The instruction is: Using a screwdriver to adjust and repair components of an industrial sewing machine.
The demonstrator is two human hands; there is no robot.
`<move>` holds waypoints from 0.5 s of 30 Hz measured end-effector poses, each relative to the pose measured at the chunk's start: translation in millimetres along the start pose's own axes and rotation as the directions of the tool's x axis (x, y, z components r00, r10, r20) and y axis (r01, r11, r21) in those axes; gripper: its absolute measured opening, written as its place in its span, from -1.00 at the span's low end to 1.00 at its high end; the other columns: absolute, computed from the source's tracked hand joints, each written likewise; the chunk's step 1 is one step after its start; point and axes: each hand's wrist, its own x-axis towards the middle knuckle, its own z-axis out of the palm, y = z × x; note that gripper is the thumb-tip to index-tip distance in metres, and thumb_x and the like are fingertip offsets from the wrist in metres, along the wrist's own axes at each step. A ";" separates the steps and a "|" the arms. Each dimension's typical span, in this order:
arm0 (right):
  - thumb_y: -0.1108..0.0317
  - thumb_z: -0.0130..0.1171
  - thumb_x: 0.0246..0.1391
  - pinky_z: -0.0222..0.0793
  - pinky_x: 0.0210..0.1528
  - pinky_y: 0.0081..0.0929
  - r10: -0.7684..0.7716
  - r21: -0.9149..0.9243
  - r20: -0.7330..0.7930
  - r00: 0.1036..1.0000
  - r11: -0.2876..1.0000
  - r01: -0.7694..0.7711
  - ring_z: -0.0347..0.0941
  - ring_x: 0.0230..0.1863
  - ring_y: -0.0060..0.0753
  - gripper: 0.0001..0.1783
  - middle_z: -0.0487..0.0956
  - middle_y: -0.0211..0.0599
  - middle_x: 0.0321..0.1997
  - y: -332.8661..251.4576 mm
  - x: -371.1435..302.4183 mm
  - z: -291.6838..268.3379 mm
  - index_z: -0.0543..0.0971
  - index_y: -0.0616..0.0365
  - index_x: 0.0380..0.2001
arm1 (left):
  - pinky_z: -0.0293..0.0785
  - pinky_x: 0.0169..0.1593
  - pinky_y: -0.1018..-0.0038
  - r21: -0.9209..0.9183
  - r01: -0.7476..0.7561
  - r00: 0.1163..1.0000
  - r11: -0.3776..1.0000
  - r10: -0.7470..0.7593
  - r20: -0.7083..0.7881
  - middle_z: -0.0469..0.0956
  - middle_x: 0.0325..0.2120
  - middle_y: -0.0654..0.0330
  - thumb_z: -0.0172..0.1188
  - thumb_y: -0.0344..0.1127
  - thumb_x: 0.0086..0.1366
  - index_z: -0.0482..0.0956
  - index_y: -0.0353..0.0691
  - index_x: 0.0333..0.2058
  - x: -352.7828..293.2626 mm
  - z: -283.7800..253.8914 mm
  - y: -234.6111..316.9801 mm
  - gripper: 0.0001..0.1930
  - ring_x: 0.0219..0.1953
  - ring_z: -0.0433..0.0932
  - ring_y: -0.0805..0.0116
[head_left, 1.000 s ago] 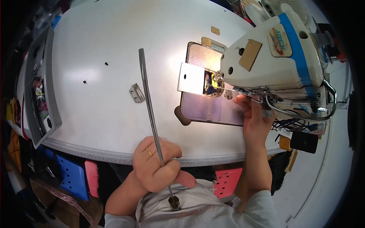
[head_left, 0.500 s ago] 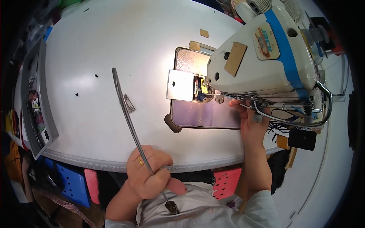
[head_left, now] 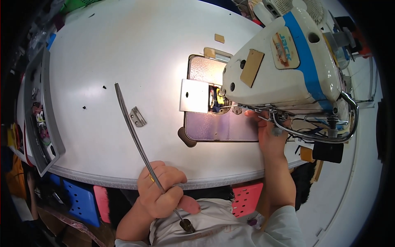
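Note:
My left hand [head_left: 160, 191] grips a long thin grey strip [head_left: 131, 125] near its lower end, at the table's front edge; the strip runs up and left over the white table [head_left: 123, 53]. A small dark end piece [head_left: 187, 225] hangs below my fist. A small metal plate [head_left: 138, 116] lies just right of the strip. My right hand [head_left: 269, 133] reaches under the head of the white and blue sewing machine [head_left: 288, 70], its fingers by the needle area [head_left: 224, 105]; whether it holds anything is hidden. A square metal guide plate [head_left: 194, 96] sits left of the needle.
A grey tray [head_left: 39, 119] with small items hangs off the table's left edge. Two tan patches [head_left: 219, 38] lie behind the machine bed. Blue and pink stools [head_left: 92, 201] stand below the front edge. Cables and a black box [head_left: 328, 151] hang at the machine's right.
The view has shifted, so the machine and table sit lower right in frame. The strip's top end has swung left. My right hand stays under the machine head.

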 end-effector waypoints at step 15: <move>0.39 0.06 0.41 0.65 0.05 -0.03 0.090 0.306 0.064 0.994 0.946 -0.105 0.69 -0.09 -0.07 -0.74 0.70 -0.06 -0.13 0.4 2.7 5.2 0.49 0.26 0.07 | 0.43 -0.33 0.22 0.009 -0.006 1.000 1.000 0.006 -0.015 0.59 -0.47 0.16 0.10 0.21 0.38 0.32 -0.14 -0.29 2.0 1.4 -0.6 -0.52 -0.52 0.53 0.22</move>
